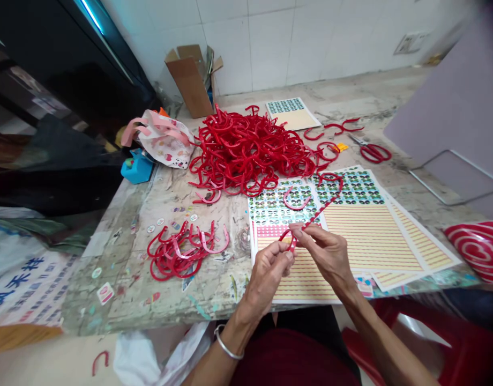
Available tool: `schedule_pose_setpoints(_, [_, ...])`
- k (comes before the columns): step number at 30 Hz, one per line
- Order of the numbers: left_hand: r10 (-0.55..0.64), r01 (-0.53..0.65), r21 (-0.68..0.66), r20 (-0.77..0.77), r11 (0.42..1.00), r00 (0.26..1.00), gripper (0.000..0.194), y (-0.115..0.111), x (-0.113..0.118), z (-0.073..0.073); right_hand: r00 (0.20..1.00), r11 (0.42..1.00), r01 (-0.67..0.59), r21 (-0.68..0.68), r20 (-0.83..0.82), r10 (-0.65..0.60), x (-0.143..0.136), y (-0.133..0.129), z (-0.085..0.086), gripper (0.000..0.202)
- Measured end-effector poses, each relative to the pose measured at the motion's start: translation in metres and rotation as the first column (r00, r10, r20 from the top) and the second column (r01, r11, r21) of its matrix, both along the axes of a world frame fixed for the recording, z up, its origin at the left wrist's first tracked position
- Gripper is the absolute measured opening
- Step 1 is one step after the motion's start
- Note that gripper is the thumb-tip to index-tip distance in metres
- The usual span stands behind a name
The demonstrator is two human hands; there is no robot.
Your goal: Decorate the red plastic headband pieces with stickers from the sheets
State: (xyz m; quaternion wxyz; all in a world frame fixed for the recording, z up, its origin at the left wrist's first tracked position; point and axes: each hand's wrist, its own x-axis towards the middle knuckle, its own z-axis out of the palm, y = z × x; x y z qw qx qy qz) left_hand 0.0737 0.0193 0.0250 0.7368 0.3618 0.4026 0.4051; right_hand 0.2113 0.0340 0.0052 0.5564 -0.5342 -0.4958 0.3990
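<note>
Near the front of the table, my left hand (pixel 269 268) is closed on one end of a red curved strip (pixel 325 207), at a pink dotted part. Close beside it, my right hand (pixel 327 252) pinches the same piece, thumb and fingers together. From my fingers the strip runs up and right over the sticker sheets (pixel 363 230); how it bends inside my grip is hidden. A pink curved piece (pixel 297 206) lies on the left sheet. Beyond the hands rises a big heap of red curved pieces (pixel 250 150). A smaller pile of red and pink pieces (pixel 178 254) sits to the left.
Scissors with red handles (pixel 375 153) lie at the right, near a yellow clip (pixel 342 146). At the back stand a cardboard box (pixel 190 88) and a white bag with pink handles (pixel 166 142). A blue container (pixel 137 169) is at the left edge. A grey panel (pixel 451 123) borders the right.
</note>
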Motion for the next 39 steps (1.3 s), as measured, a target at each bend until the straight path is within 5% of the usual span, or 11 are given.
schedule_pose_setpoints(9, [0.062,-0.06,0.064,-0.038,0.996,0.997,0.028,-0.002,-0.001,-0.008,0.997,0.998,-0.032,-0.062,-0.079,0.027,-0.007,0.002,-0.002,0.013])
schedule_pose_setpoints(17, [-0.089,0.125,0.213,-0.169,0.969,0.982,0.023,0.007,-0.014,0.008,0.981,0.981,-0.097,0.167,0.18,0.066,-0.011,-0.01,0.009,0.016])
schedule_pose_setpoints(30, [-0.093,0.124,0.208,-0.152,0.97,0.984,0.024,-0.005,-0.019,0.002,0.982,0.974,-0.187,-0.126,0.008,0.189,0.001,0.006,0.012,0.017])
schedule_pose_setpoints(39, [-0.059,0.089,0.187,-0.16,0.978,0.985,0.027,0.0,-0.015,-0.001,0.964,0.97,-0.221,0.097,0.169,0.203,-0.001,-0.006,-0.002,0.011])
